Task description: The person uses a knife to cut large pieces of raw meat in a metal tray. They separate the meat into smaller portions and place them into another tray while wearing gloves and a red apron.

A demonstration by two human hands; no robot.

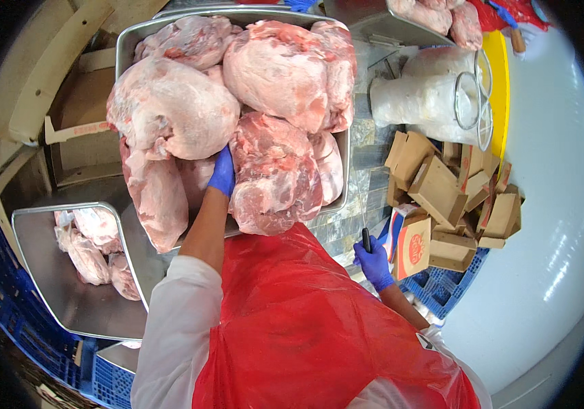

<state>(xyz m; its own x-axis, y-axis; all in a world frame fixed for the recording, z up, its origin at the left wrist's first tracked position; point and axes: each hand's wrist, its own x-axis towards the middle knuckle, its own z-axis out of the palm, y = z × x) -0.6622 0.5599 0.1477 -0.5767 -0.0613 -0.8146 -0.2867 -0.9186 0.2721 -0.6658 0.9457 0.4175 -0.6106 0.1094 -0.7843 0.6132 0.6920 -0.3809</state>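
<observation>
A steel tub in front of me is heaped with several large raw pink meat cuts. My left hand, in a blue glove, reaches in between the cuts and presses against the lower middle one; its fingers are hidden by meat. My right hand, also blue-gloved, is closed around the black handle of a thin knife whose blade points up, away from me, to the right of the tub. A red plastic apron covers my front.
A second steel tub at lower left holds a few meat pieces. Flattened cardboard boxes lie piled at right on a blue pallet. A clear bagged bundle lies beyond them. Open cardboard boxes stand at left.
</observation>
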